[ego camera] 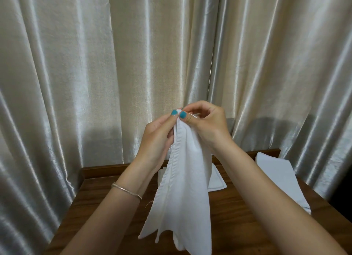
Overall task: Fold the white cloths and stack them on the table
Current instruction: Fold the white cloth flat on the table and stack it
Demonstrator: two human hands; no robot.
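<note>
Both hands (182, 125) pinch the white cloth's (182, 188) top; it hangs below.

No text, label or number can be read anywhere.

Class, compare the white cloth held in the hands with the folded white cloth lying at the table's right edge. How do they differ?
The held cloth hangs in the air, pinched by the left hand and right hand; the folded cloth lies flat on the table, untouched. The held cloth looks loose and creased; the folded cloth looks smooth. Both are white.
</note>
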